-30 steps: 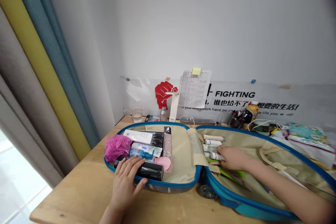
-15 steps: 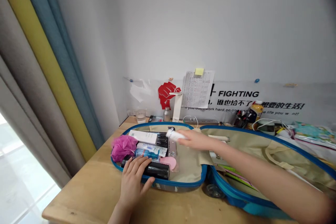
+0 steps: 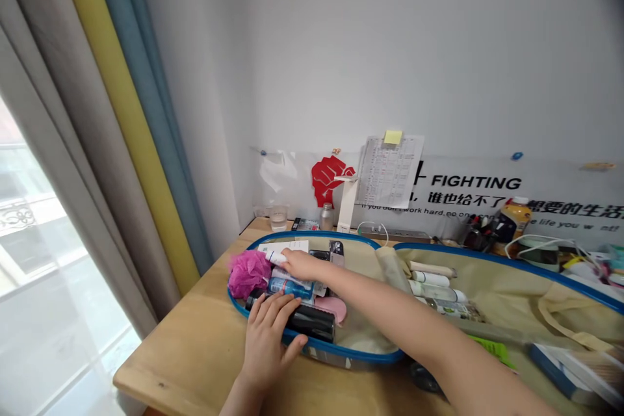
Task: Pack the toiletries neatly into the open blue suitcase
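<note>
My right hand (image 3: pixel 301 265) grips a small white tube (image 3: pixel 275 257) above the left half of an open blue-rimmed suitcase (image 3: pixel 377 357). Close to the tube are a bright pink bath puff (image 3: pixel 248 275) and a white box (image 3: pixel 295 246). My left hand (image 3: pixel 268 335) lies with spread fingers on a black cylindrical bottle (image 3: pixel 314 324) near the front rim. Just behind that bottle lies a small blue bottle (image 3: pixel 295 288). A pink rounded item (image 3: pixel 333 307) rests to its right. My right hand and forearm partly cover the packages in the middle.
The suitcase's right half holds white-capped bottles (image 3: pixel 441 291), a green packet (image 3: pixel 494 351) and a blue-edged book (image 3: pixel 560 370). Along the wall stand a glass of water (image 3: pixel 278 218), a white lamp (image 3: pixel 347 205) and a yellow-labelled bottle (image 3: pixel 514 221).
My right hand has carried the white tube leftward across the suitcase to beside the bath puff. My left hand stays on the black bottle. The camera view has turned slightly left.
</note>
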{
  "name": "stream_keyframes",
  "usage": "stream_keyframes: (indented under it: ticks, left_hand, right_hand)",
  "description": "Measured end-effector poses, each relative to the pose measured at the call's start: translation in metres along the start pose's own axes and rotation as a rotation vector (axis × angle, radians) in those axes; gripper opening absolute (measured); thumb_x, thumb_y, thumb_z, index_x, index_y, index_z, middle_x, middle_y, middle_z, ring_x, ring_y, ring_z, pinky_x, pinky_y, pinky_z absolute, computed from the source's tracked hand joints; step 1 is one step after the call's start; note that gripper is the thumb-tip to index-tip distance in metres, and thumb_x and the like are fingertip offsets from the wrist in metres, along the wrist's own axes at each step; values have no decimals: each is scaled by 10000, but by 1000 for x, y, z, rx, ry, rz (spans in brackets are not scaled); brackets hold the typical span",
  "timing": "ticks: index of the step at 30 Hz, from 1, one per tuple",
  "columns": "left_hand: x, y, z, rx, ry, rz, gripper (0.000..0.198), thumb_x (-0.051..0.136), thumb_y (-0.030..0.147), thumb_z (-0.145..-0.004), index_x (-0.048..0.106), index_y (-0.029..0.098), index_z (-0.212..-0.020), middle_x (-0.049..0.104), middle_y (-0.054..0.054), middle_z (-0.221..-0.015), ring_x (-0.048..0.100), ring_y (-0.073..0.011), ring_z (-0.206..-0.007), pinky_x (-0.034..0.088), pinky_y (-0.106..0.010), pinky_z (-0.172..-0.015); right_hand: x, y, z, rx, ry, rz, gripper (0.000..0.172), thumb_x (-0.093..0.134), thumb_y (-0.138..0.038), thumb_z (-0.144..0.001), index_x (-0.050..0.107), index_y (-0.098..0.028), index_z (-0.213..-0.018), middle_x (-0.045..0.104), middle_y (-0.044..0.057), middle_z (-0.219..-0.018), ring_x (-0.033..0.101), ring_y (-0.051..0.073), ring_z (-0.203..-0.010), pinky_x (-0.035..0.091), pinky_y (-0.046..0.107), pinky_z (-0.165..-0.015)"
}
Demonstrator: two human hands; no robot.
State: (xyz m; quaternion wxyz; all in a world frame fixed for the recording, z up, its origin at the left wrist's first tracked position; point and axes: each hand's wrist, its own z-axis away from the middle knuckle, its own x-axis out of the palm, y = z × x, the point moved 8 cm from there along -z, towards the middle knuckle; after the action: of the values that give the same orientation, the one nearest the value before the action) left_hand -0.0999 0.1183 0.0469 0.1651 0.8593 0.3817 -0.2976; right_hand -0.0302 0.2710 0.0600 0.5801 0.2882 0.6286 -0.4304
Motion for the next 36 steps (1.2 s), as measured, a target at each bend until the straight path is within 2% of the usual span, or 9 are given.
stream_keyframes:
  ticks: [6, 16, 23, 29, 32, 36]
  left_hand:
    - [0, -1, 0, -23, -11, 24, 427, 451, 506, -915, 627, 229, -1188, 701, -72, -1139, 616, -249, -1076, 339, -418, -1015]
    - [-2, 0, -2, 0, 6, 12, 435, 423, 514, -930, 622, 222, -1183, 706, -74, -1123, 617, -240, -1062, 331, -403, -1011]
    - [-1, 0, -2, -11, -1, 9, 421, 448, 490, -916, 625, 225, -1192, 702, -72, -1139, 616, -244, -1079, 349, -411, -1011]
    - [0, 0, -1, 3, 0, 4, 414, 464, 492, -909, 625, 229, -1185, 704, -66, -1128, 623, -241, -1062, 351, -406, -1004]
    - [1, -1, 0, 2, -12, 2, 417, 474, 493, -904, 617, 233, -1197, 701, -65, -1142, 619, -242, -1071, 340, -406, -1008]
    - [1, 0, 0, -4, -11, 4, 420, 458, 494, -912, 614, 227, -1196, 702, -71, -1142, 616, -244, -1080, 332, -408, -1019]
  right_hand:
    - [-11, 5, -10, -37, 18, 99, 366, 567, -384, -915, 569, -170, -1213, 593, 82, -1222, 597, 199, -1064, 511, 433, -902]
    - [-1, 16, -1, 66, 8, 219, 383, 563, -385, -918, 551, -169, -1234, 602, 78, -1189, 615, 184, -1004, 534, 405, -852]
    - [2, 24, 5, 59, -10, 283, 351, 565, -382, -917, 575, -169, -1196, 607, 76, -1186, 611, 183, -1016, 528, 408, -868]
    - [-1, 19, 5, -21, 22, 327, 326, 556, -385, -923, 591, -170, -1166, 617, 73, -1165, 616, 172, -993, 530, 392, -859]
    - [-12, 12, 5, -100, 99, 357, 363, 563, -385, -917, 570, -175, -1212, 589, 84, -1231, 590, 202, -1078, 502, 439, -919]
    - [-19, 7, 6, -186, 179, 401, 440, 584, -371, -902, 521, -193, -1298, 479, 99, -1396, 497, 258, -1235, 423, 519, -1016]
